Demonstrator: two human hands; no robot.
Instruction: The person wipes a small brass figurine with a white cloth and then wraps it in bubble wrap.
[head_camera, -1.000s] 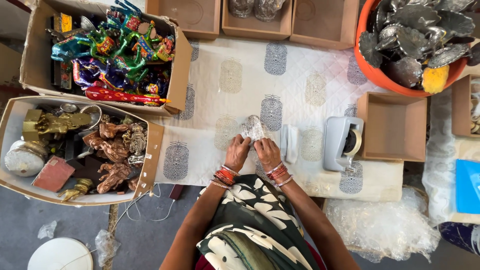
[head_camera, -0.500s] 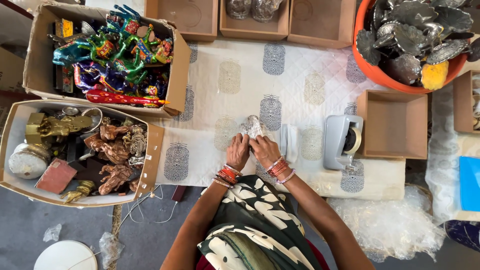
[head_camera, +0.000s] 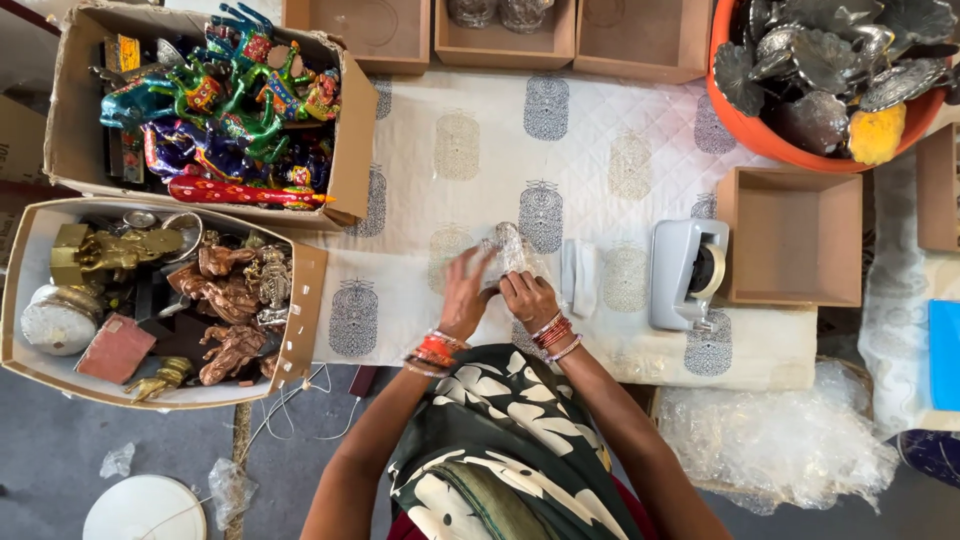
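Looking down we see boxes of figurines (head_camera: 215, 110) at far left, our left hand (head_camera: 465, 295) and right hand (head_camera: 527, 296) both grasping a bubble-wrapped bundle (head_camera: 510, 250) on the quilted cloth (head_camera: 600, 130), tape dispenser (head_camera: 687, 272) beside an empty brown box (head_camera: 795, 235), orange tub (head_camera: 760, 125) at far right.

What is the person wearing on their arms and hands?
Both arms are bare, with no sleeves and no gloves. The left hand has a stack of red and orange bangles at the wrist. The right hand has red and pinkish bangles at its wrist. Whether there are rings is too small to tell.
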